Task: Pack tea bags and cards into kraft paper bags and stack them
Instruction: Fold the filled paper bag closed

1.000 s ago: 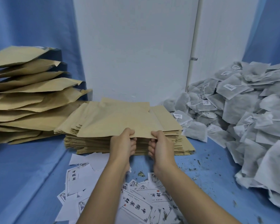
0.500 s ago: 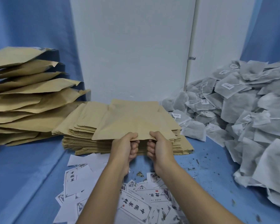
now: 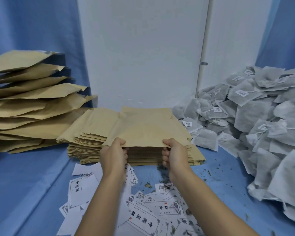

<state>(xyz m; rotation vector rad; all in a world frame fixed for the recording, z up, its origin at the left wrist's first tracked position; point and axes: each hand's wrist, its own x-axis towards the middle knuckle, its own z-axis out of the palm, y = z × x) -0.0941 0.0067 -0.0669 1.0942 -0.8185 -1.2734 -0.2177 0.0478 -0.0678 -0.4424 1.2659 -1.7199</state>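
A flat pile of empty kraft paper bags point(image 3: 92, 135) lies in the middle of the blue table. Both hands grip the near edge of the top kraft bag point(image 3: 143, 132), which is lifted a little off the pile. My left hand point(image 3: 113, 155) pinches its left corner and my right hand point(image 3: 173, 153) its right corner, thumbs on top. White printed cards point(image 3: 143, 213) lie scattered in front of the pile, under my forearms. A big heap of grey tea bags point(image 3: 255, 126) fills the right side. Bulging filled kraft bags point(image 3: 29, 103) are stacked at the left.
A white wall with a thin pipe point(image 3: 203, 53) rises behind the pile, with blue cloth point(image 3: 32, 23) at either side. Loose tea crumbs point(image 3: 216, 169) dot the blue table near the tea bag heap.
My hands have spread apart along the near edge of the top bag, and the bag has shifted to the right and lifted slightly off the pile.
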